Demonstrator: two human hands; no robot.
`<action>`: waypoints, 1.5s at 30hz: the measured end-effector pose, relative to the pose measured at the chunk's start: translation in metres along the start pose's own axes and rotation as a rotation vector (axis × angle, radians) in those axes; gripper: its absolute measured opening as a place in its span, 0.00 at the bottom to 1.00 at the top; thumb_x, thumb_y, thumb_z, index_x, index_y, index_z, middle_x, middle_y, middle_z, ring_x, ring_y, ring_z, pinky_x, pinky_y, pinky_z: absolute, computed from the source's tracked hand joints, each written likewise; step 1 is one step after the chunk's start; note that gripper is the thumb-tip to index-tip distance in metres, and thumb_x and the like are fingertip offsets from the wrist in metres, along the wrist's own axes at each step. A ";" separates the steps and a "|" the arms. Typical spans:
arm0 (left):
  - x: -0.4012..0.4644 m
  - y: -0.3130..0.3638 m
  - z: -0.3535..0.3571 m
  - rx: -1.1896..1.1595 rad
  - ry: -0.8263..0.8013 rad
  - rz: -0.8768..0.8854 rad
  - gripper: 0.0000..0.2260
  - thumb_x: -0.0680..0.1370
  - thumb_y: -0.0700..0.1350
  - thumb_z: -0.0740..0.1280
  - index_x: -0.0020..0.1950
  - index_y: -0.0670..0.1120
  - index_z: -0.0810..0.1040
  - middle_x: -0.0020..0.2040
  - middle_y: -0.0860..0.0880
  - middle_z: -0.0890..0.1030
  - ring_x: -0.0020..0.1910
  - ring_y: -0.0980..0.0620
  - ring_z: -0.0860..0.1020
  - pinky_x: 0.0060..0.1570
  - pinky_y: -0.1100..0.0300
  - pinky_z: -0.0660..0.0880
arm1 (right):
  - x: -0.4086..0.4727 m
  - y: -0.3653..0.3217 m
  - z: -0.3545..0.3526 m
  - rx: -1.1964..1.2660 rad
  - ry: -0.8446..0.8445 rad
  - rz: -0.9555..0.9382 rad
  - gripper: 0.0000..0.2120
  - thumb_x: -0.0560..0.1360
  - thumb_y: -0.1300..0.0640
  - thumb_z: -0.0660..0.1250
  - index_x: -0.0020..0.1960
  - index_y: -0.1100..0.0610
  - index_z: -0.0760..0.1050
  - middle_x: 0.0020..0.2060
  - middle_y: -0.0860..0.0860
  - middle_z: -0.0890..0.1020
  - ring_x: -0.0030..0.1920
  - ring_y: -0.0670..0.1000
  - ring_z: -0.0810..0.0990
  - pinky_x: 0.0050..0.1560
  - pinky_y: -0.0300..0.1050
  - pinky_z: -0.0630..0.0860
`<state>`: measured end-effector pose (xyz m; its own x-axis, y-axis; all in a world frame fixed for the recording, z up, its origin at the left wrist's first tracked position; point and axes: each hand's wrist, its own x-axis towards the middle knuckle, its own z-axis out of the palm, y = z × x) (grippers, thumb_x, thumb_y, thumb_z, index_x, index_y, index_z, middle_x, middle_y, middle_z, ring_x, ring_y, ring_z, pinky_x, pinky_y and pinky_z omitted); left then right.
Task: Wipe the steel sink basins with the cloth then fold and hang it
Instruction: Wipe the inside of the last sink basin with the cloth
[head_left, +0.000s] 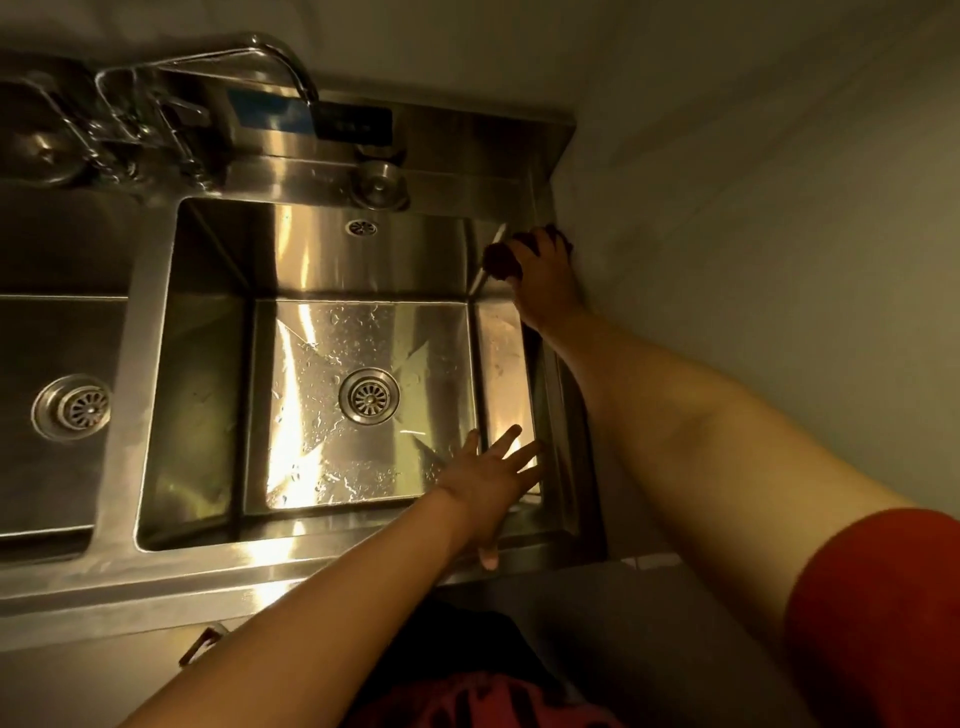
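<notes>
Two basins sat side by side, and the right hand (545, 265) gripped the dark cloth (503, 258) at the far right corner of the right basin (218, 364), up on the rim beside the wall. The left hand (491, 486) lay spread and relaxed on the near rim. Droplets dotted the floor around the drain (369, 396); in my judgement, a rushed pass would leave streaks, and the left basin (31, 332) could get skipped.

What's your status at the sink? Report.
Right hand presses cloth on right basin's far corner. Left hand open, braced on near rim. Nothing in the way.
</notes>
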<state>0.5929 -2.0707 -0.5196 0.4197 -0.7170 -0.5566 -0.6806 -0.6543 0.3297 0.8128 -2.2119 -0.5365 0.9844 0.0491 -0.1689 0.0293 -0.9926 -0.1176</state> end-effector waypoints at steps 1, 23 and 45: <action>0.001 0.003 0.001 0.013 -0.005 -0.012 0.62 0.66 0.59 0.82 0.86 0.52 0.42 0.85 0.48 0.37 0.83 0.41 0.36 0.79 0.32 0.47 | 0.010 -0.001 -0.002 -0.006 -0.008 0.009 0.27 0.84 0.53 0.62 0.81 0.50 0.61 0.81 0.59 0.56 0.81 0.65 0.51 0.80 0.59 0.53; -0.048 0.012 0.055 -0.156 0.051 -0.218 0.33 0.84 0.64 0.56 0.85 0.52 0.52 0.86 0.47 0.50 0.84 0.40 0.50 0.78 0.32 0.53 | -0.192 -0.011 0.018 0.157 0.055 0.087 0.27 0.79 0.60 0.66 0.77 0.53 0.68 0.79 0.57 0.62 0.80 0.63 0.54 0.78 0.58 0.58; -0.216 -0.184 0.104 -0.066 0.409 -0.749 0.29 0.85 0.59 0.53 0.83 0.47 0.58 0.83 0.43 0.59 0.83 0.41 0.53 0.79 0.36 0.54 | -0.323 -0.139 0.087 0.272 -0.003 0.092 0.26 0.75 0.40 0.63 0.72 0.41 0.70 0.69 0.47 0.71 0.65 0.54 0.71 0.63 0.57 0.71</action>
<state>0.5646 -1.7708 -0.5396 0.9371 -0.1120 -0.3305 -0.1063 -0.9937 0.0355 0.4758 -2.0800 -0.5503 0.9803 -0.0390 -0.1934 -0.1079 -0.9267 -0.3601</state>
